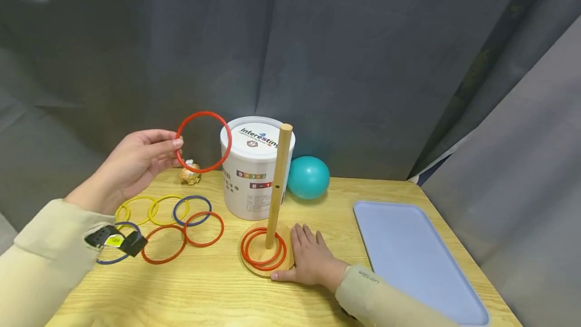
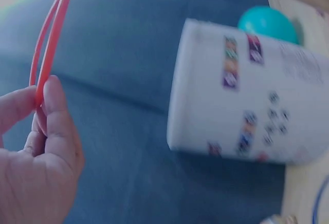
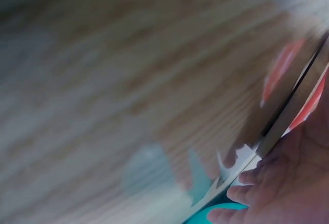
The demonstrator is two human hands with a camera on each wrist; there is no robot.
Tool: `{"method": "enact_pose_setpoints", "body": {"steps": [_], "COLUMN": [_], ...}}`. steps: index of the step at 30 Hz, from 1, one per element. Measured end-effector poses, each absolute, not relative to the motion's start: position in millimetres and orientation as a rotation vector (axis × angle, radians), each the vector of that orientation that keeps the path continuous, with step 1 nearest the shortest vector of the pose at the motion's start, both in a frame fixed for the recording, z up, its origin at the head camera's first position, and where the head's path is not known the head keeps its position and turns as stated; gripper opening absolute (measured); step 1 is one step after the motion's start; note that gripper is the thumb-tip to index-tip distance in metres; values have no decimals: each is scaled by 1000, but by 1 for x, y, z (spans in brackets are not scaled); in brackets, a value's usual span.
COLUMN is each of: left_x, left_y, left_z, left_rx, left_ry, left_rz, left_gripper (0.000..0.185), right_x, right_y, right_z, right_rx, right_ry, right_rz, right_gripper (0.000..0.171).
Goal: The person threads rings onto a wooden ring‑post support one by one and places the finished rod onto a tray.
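Observation:
Raised over the table, my left hand (image 1: 141, 160) pinches a red ring (image 1: 230, 140) by its left side; the left wrist view has the same ring (image 2: 52, 44) edge-on between thumb and fingers. My right hand (image 1: 313, 259) rests with extended fingers against the right edge of a round wooden base (image 1: 259, 252). From that base rises a wooden peg (image 1: 278, 185). Two red rings (image 1: 243, 251) lie around the peg's foot, overlapping. In the right wrist view, the right hand (image 3: 288, 183) shows beside the edge of the base.
Left on the table lie yellow rings (image 1: 152, 211), blue rings (image 1: 211, 207) and red rings (image 1: 222, 228). A white bucket (image 1: 245, 191) stands behind the peg, a teal ball (image 1: 308, 177) beside it. A small gold figurine (image 1: 190, 174) sits left of the bucket, a blue-grey tray (image 1: 408, 251) far right.

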State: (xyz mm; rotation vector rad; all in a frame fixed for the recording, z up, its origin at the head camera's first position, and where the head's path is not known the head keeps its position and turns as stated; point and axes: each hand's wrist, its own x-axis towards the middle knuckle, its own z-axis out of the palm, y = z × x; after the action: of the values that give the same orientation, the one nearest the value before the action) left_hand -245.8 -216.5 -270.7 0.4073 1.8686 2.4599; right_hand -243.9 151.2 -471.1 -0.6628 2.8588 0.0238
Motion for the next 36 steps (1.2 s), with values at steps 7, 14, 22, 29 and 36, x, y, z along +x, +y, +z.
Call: {"method": "enact_pose_setpoints", "body": {"steps": [7,14,22,29,36], "left_x": [-247,-254,-270,-279,-277], "left_y": [-167,-128,-93,-89,-94], "left_z": [-244,-236,-256,-329,-413], "left_rx": [407,407,323,241,67], "left_ry": [1849,1868,1942,1976,1952], "left_rz": [2445,2400,2264,2132,2082], "left_gripper": [5,6,6,8,16], "right_x": [-244,-247,-251,-254,-255], "right_y": [154,158,159,157,153], "right_z": [-471,-473,-474,-473,-474], "right_rx": [-637,-617,-608,-608,-605], "right_ry": [2873,2881,2887,2876,2888], "right_rz": [5,14,12,11,39], "right_gripper": [128,130,127,127,128]}}
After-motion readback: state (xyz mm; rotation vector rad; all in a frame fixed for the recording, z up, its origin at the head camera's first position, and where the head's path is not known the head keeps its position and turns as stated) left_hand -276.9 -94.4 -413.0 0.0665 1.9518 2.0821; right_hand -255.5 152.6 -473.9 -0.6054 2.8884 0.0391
